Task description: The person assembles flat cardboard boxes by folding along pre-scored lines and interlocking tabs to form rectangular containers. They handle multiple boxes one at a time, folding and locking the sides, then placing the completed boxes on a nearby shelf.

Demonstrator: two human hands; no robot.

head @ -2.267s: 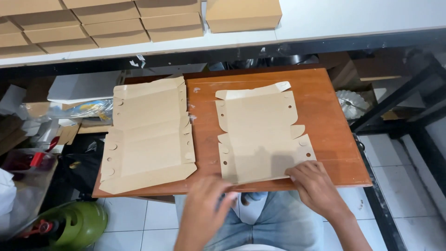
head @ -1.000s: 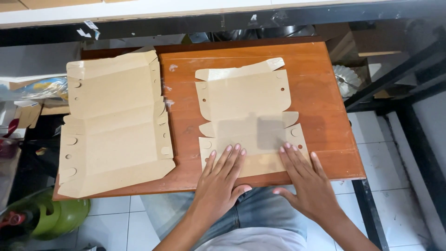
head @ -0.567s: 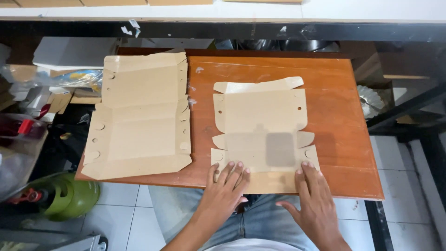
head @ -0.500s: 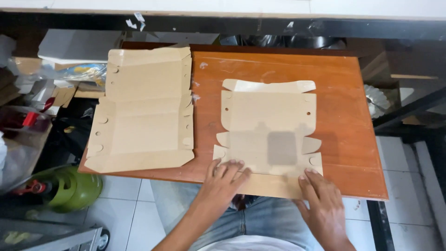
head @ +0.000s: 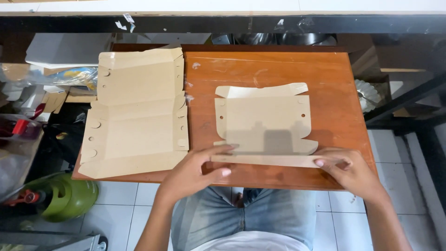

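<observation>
Cardboard blank (head: pixel 265 123) frame centre on bench (head: pixel 334 83) | my left hand (head: pixel 193 169) and right hand (head: pixel 348 169) fingers pinch its raised near flap | flat stack (head: pixel 137 116) left | bare wood upper right.

Near corners of the flat cardboard blank (head: pixel 267 123) hidden under the left hand (head: pixel 195 169) and right hand (head: pixel 350 172). Both forearms cut off by the bottom edge. Green gas cylinder (head: pixel 65 197) partly covered by the wooden table (head: pixel 278 65). Clutter at far left too dark to tell.
</observation>
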